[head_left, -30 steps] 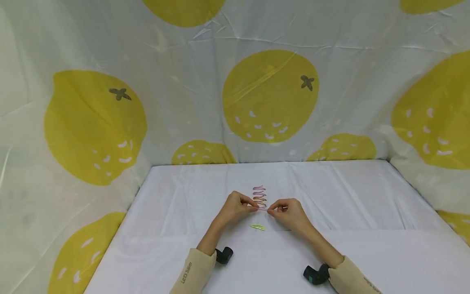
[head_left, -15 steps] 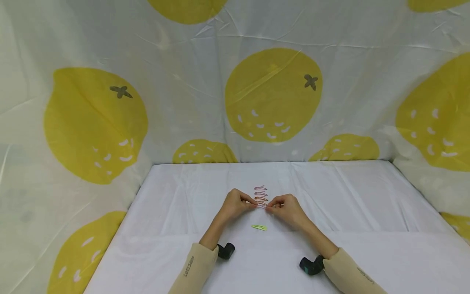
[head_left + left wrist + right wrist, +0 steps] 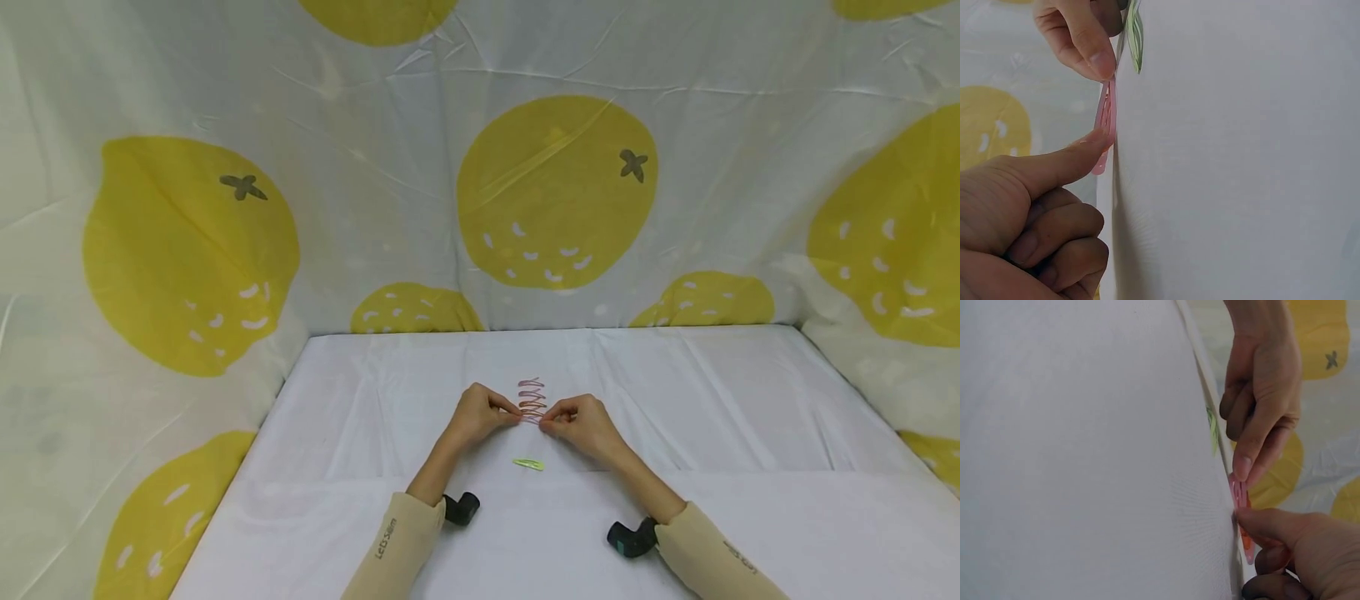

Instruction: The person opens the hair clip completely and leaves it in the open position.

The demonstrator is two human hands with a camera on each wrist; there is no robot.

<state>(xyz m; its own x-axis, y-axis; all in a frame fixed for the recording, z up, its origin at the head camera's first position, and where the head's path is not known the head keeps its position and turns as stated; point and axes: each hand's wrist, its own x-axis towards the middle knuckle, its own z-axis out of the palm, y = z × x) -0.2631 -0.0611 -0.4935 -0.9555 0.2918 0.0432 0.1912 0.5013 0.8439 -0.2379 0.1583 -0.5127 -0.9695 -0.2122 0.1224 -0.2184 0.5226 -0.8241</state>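
A pink snap hair clip (image 3: 1104, 112) is pinched at both ends, by my left hand (image 3: 478, 414) on one side and my right hand (image 3: 583, 427) on the other. In the left wrist view the left thumb lies along its near end. Held low at the front of a column of several clips, it hides part of the row; whether it touches the cloth I cannot tell. Behind it are an orange clip (image 3: 532, 405) and pinkish clips (image 3: 531, 383). A light green clip (image 3: 528, 464) lies apart, nearer to me, between the wrists.
White cloth covers the table (image 3: 375, 400), with a fold line running across it. Behind hangs a pale curtain (image 3: 390, 192) printed with large lemons. Dark wrist cameras (image 3: 632, 539) stick out inward from the beige sleeves (image 3: 397, 546).
Both hands have carried the pink clip slightly farther from me, closer to the column. The right hand has come a little inward. The green clip stays where it was.
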